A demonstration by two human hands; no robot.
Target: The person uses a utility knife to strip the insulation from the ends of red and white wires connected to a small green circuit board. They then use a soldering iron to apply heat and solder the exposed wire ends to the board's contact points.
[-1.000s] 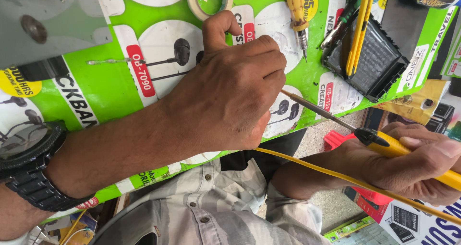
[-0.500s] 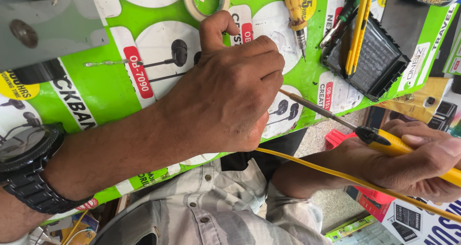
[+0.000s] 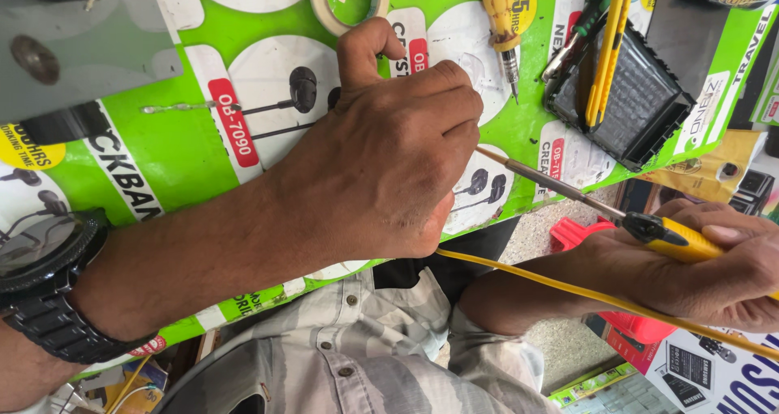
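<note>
- Left hand [image 3: 389, 150]: one, laid on the green printed tabletop [image 3: 187, 162], fingers curled together into a loose fist over whatever the tool tip meets; that item is hidden beneath the hand.
- Right hand [image 3: 706, 272]: one, fingers clamped on the yellow grip of a soldering iron [image 3: 600, 211], whose metal shaft slants up and left to the fist's knuckles.
- Risk: the shaft lies just beside the left fingers; a slip would likely burn skin, since the joint is out of view.
- Risk: the yellow cord [image 3: 568, 288] runs close under the left palm and over the shirt [image 3: 365, 357]; a snag could jerk the iron off its mark.
- Wristwatch [image 3: 40, 292]: one, black, on the left wrist.
- Tape roll [image 3: 320, 4]: one, just above the left forefinger.
- Screwdriver [image 3: 499, 24]: one, yellow-handled, lying apart.
- Black tray [image 3: 641, 105]: one, carrying thin yellow tools; their number cannot be told.
</note>
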